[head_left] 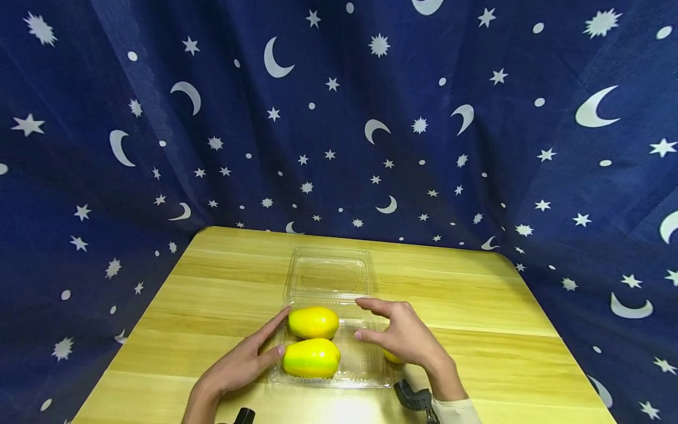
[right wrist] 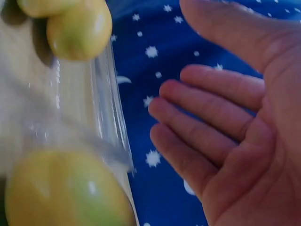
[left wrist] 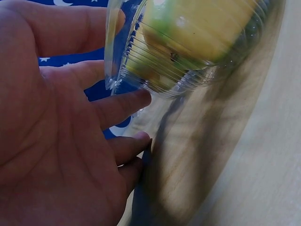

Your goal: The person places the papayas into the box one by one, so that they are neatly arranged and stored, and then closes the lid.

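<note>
Two yellow oval fruits with greenish patches, a far one (head_left: 313, 323) and a near one (head_left: 311, 358), lie side by side in the left half of a clear plastic clamshell box (head_left: 365, 381). My left hand (head_left: 238, 362) is at the box's left side, fingers extended along its wall and thumb right at the near fruit. In the left wrist view its fingertips meet the ribbed plastic. Over the box's right side hovers my right hand (head_left: 405, 335), fingers spread and holding nothing. Below it a third yellow fruit (right wrist: 70, 188) sits beside the box, mostly hidden in the head view.
The box's lid (head_left: 331, 274) is folded back, flat toward the far side of the wooden table (head_left: 222, 282). A dark blue curtain (head_left: 339, 118) with moons and stars hangs behind the table and along its sides.
</note>
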Demonstrator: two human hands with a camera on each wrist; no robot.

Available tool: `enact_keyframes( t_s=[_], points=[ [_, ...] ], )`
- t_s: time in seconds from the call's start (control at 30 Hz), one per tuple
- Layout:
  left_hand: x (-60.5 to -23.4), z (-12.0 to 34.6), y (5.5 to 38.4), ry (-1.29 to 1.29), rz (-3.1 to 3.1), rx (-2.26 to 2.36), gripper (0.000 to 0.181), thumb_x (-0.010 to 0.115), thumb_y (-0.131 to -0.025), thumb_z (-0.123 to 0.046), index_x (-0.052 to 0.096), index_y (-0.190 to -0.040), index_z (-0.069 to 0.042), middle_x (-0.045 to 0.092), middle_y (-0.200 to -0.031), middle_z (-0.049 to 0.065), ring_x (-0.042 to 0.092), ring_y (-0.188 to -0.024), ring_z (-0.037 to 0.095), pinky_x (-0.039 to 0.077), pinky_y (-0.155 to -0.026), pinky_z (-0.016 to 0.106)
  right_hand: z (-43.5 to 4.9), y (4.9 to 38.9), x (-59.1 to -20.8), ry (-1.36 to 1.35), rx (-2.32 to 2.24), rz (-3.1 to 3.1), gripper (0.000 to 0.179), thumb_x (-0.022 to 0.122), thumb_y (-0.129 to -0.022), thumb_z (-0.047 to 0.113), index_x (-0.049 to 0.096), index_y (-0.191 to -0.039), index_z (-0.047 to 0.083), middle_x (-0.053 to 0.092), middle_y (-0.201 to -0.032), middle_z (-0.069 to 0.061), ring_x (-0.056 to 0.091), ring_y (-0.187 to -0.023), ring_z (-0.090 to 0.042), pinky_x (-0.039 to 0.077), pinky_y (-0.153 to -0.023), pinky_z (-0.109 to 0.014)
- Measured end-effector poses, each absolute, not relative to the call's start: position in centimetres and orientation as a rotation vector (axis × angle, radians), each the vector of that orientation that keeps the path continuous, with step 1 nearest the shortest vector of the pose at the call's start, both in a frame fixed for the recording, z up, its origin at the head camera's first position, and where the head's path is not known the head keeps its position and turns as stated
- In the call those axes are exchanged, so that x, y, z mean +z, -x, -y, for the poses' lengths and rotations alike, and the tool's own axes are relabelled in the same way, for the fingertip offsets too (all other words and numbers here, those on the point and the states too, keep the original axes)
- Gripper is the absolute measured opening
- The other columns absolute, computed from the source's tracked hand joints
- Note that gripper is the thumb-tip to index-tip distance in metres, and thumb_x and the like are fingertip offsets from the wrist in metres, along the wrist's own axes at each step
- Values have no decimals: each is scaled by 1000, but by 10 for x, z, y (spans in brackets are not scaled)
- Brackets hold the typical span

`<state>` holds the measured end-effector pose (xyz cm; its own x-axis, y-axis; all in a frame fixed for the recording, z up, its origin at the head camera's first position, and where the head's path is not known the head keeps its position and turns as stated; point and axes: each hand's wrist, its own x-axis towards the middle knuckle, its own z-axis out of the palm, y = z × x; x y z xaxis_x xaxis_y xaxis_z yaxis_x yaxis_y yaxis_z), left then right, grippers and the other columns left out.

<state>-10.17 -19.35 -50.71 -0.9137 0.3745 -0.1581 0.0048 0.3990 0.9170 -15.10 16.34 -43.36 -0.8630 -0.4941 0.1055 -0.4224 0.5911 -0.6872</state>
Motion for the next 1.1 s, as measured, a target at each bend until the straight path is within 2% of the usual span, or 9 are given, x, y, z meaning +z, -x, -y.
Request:
enact_keyframes(
  t_s=[0.17, 0.23, 0.37, 0.47, 0.63, 0.83, 1.1],
  points=[
    [-508, 194, 102, -343, -2321, 1522, 71, 58, -115, -34, 22, -175, -44, 15, -185, 2, 12, -170, 42, 12, -131, 78, -195, 149, -430, 844, -1197, -2678, 61, 88, -95, 37, 69, -150, 18, 71, -149, -1, 67, -139, -28, 55, -116, -50],
    [-508, 193, 102, -340, -2320, 1523, 71, 58, -115, -34, 22, -175, -44, 15, -185, 2, 12, -170, 42, 11, -131, 77, -207, 147, -429, 829, -1237, -2666, 59, 89, -95, 33, 70, -149, 21, 71, -149, -1, 67, -140, -26, 53, -119, -42],
    [-507, 193, 102, -333, -2325, 1519, 71, 58, -114, -34, 22, -175, -44, 16, -185, 2, 13, -170, 42, 12, -131, 77, -231, 142, -430, 777, -1330, -2626, 56, 89, -95, 25, 70, -148, 23, 71, -149, -1, 65, -141, -20, 48, -116, -20],
    [-507, 193, 102, -329, -2327, 1515, 71, 58, -114, -35, 22, -174, -45, 16, -185, 2, 13, -170, 43, 12, -130, 78, -248, 139, -431, 735, -1368, -2609, 57, 88, -95, 21, 70, -149, 21, 71, -149, 1, 64, -140, -10, 46, -113, -13],
    [-506, 194, 102, -320, -2318, 1520, 71, 59, -114, -36, 22, -174, -46, 15, -185, 2, 12, -170, 44, 11, -129, 80, -275, 133, -433, 667, -1386, -2618, 60, 88, -95, 18, 67, -151, 14, 70, -151, -9, 60, -137, 4, 49, -109, -12],
    [-506, 194, 102, -311, -2312, 1531, 72, 60, -114, -35, 22, -174, -46, 15, -185, 1, 12, -170, 44, 10, -129, 80, -297, 128, -437, 605, -1376, -2655, 59, 87, -96, 23, 67, -151, 17, 68, -151, -16, 60, -135, 7, 55, -107, -18],
    [-507, 193, 102, -329, -2318, 1527, 72, 59, -114, -34, 22, -175, -43, 15, -185, 1, 12, -169, 44, 11, -129, 80, -311, 129, -447, 533, -1392, -2620, 61, 86, -97, 21, 65, -153, 10, 66, -153, -19, 59, -134, 9, 57, -106, -22]
  ],
)
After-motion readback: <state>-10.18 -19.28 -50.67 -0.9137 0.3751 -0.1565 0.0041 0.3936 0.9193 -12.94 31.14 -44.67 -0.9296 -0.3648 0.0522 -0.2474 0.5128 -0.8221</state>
